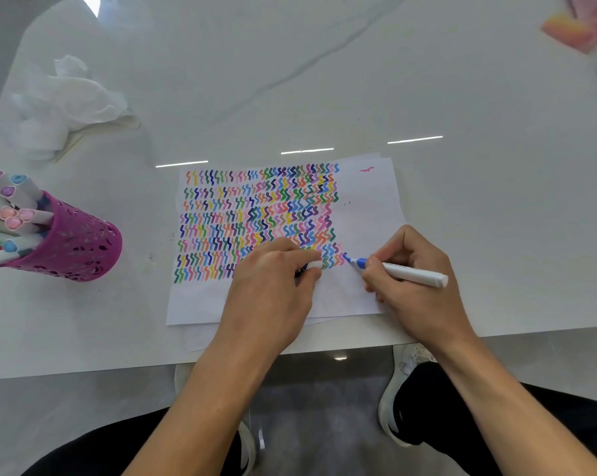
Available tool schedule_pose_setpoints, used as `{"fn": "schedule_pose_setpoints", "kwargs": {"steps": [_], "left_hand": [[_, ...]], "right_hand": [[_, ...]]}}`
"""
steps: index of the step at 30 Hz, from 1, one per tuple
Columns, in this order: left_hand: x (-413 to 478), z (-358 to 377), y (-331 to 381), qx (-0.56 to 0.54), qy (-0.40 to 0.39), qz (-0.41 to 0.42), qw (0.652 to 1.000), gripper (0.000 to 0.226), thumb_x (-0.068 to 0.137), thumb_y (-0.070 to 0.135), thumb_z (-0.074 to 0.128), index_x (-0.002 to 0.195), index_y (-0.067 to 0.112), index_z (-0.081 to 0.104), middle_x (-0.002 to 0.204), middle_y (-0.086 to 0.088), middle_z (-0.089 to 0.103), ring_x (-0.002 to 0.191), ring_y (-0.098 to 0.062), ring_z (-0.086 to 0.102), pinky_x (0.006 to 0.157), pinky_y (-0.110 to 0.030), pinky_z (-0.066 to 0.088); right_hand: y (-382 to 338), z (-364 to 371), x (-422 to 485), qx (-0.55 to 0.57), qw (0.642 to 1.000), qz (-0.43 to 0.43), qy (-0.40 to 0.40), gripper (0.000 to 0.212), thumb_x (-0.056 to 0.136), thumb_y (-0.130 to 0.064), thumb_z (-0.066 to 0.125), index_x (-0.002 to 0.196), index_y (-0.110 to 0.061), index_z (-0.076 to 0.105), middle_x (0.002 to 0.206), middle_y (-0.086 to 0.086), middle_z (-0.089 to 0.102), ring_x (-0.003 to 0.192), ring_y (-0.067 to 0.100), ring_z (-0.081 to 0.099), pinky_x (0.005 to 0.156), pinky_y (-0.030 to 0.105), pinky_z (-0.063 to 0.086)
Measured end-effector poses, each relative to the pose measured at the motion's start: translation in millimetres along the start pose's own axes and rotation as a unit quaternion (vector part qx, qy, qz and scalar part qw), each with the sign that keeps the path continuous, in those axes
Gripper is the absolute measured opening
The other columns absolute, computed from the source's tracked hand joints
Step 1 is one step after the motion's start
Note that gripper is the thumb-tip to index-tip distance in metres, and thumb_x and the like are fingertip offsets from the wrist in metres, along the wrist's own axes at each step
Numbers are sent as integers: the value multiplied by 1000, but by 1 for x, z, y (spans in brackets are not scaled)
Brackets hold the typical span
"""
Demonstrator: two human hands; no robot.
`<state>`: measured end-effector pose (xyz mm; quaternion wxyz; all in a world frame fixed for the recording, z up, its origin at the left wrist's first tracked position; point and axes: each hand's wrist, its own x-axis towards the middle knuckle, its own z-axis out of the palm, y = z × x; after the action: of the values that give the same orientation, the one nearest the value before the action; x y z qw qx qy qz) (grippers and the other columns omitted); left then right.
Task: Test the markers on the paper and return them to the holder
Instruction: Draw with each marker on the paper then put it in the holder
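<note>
A white sheet of paper (pixel 365 201) lies on the table, covered with rows of coloured squiggles. My right hand (pixel 413 283) grips a white marker with a blue tip (pixel 410 273), and the tip touches the paper at the end of the lower rows. My left hand (pixel 273 286) rests on the paper and pinches a white marker cap (pixel 314 265) between thumb and fingers. A purple perforated holder (pixel 74 245) full of several markers (pixel 12 214) stands at the left.
Crumpled white tissue (pixel 70 101) lies at the back left. A pink and orange item (pixel 578 25) sits at the far right corner. The white marble table (pixel 324 80) ends at its front edge near my knees.
</note>
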<state>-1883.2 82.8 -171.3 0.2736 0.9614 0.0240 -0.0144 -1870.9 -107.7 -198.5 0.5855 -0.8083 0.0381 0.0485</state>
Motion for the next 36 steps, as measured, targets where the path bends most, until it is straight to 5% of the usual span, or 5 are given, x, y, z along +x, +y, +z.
{"fn": "schedule_pose_setpoints", "kwargs": {"steps": [11,15,21,29,36], "left_hand": [[1,-1,2,3,-2,-20,1000,25,94,36,69,117,30,76,101,16,69,86,0,53,84,-14,40],[-1,-2,4,4,10,-19,1000,26,95,38,68,118,29,75,100,14,71,88,-5,60,86,-22,49],[-5,-10,9,-47,45,-37,997,23,91,33,74,114,30,76,94,15,70,79,-1,60,78,-9,42],[-11,-17,0,-318,16,-122,940,17,96,22,67,97,38,71,87,14,77,82,-5,71,79,-22,56],[-13,-18,-3,-362,-14,-126,924,15,99,20,62,101,31,72,88,13,77,79,-8,70,75,-21,56]], "right_hand": [[-2,-5,-3,48,999,-23,-8,12,82,-40,68,82,-31,60,70,3,73,55,14,67,52,23,50],[-8,-12,-2,43,997,-57,21,15,85,-38,69,96,-33,60,75,8,70,64,26,65,60,38,55],[-20,-8,0,54,995,-77,17,9,89,-22,76,95,-29,75,86,-13,74,72,5,66,63,13,48],[-36,7,-1,158,986,-45,-10,17,96,-33,64,99,-26,79,85,4,80,75,25,76,67,29,62],[-41,15,-1,175,983,-42,-24,18,93,-36,64,95,-26,79,83,6,79,71,24,75,65,32,62]]}}
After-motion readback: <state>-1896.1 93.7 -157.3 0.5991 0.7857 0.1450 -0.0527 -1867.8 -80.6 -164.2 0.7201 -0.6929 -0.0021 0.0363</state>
